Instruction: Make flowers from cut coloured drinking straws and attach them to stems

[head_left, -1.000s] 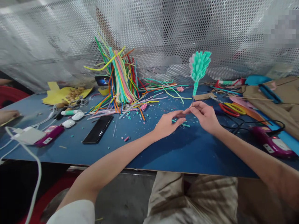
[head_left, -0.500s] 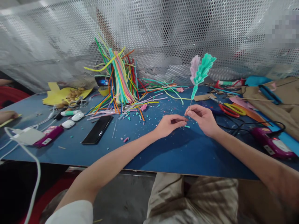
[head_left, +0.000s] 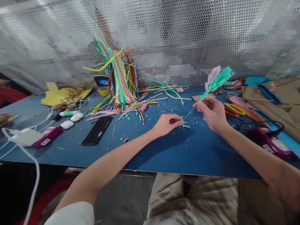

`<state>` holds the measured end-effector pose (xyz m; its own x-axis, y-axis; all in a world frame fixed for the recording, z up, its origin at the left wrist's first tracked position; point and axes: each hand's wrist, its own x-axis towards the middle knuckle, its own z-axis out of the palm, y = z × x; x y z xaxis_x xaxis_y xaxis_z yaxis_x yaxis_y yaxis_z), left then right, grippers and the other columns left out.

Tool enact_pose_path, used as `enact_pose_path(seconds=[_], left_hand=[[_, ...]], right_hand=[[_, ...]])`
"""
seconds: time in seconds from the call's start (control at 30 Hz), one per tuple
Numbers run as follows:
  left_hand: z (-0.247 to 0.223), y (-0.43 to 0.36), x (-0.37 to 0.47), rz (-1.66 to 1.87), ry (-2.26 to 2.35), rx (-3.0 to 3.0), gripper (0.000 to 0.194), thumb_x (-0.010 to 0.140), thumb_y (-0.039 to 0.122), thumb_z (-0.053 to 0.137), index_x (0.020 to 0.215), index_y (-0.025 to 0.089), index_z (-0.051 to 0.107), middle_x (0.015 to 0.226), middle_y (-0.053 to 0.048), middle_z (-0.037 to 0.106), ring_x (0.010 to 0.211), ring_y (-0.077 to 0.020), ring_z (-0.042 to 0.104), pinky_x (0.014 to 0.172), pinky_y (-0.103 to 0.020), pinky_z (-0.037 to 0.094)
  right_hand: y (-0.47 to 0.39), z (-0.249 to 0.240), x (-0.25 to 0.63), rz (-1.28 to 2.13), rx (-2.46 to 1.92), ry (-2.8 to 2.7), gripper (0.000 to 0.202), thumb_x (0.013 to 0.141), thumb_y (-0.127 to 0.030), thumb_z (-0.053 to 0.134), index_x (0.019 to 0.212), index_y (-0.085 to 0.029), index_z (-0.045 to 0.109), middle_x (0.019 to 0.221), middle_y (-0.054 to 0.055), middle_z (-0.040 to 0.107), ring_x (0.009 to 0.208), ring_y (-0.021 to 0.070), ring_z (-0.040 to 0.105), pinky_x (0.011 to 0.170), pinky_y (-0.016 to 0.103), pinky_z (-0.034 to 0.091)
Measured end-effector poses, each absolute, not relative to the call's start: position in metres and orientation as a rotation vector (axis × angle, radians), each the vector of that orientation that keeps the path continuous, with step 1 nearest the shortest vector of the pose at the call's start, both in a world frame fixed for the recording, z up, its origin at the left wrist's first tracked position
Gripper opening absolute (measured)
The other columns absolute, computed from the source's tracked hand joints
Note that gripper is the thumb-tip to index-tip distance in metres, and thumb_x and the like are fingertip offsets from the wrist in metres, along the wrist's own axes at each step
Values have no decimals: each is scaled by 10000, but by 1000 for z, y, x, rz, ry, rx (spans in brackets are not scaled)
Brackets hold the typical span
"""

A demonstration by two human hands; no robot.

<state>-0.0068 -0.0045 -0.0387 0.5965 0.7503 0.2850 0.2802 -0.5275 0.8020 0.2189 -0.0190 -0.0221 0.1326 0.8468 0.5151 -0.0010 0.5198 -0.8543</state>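
Observation:
My right hand (head_left: 214,115) pinches a flower (head_left: 220,80) made of fuzzy pipe cleaner, at the base of its mint-green and pale lilac petals. The flower leans up and to the right. Down and to the left from it runs a thin bare wire stem (head_left: 190,112). At the lower end of that stem, the fingertips of my left hand (head_left: 167,125) are closed on the wire. A short mint-green piece of pipe cleaner (head_left: 186,126) lies on the table just beside the left fingertips.
A tall bundle of coloured pipe cleaners (head_left: 122,78) stands at the back, with loose ones around it. A black phone (head_left: 96,131) lies left. Yellow-handled scissors (head_left: 235,109), purple power strips (head_left: 48,137) and cardboard (head_left: 286,90) are on the blue table (head_left: 150,159).
My right hand has moved right and up along the stem to the flower's base. The flower has tipped from nearly upright to the right, and more bare wire shows between my hands.

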Motion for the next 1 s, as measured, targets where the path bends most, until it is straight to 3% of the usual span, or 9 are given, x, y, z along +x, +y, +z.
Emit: enact_pose_path(seconds=[0.23,0.57,1.0], left_hand=[[-38,5,-15,869,929,2144,327,904,476,617,901,172,739,805,-12,722,683,-104,603,653,-219,474],[-40,9,-18,982,908,2097,280,904,422,643,1040,199,745,994,-37,755,811,-131,673,781,-262,541],[-36,13,-22,1008,982,2493,241,965,385,577,1002,235,762,946,-22,758,837,-135,665,796,-264,510]], right_hand=[[-12,-23,231,735,-886,-1282,235,849,-467,697,793,-249,630,889,40,697,605,137,528,595,328,488],[1,-41,239,672,-931,-1132,270,793,-456,772,733,-239,621,609,-18,577,733,210,691,733,376,547],[-4,-40,234,521,-1028,-1179,261,766,-480,786,665,-258,695,614,16,637,567,184,564,553,359,487]])
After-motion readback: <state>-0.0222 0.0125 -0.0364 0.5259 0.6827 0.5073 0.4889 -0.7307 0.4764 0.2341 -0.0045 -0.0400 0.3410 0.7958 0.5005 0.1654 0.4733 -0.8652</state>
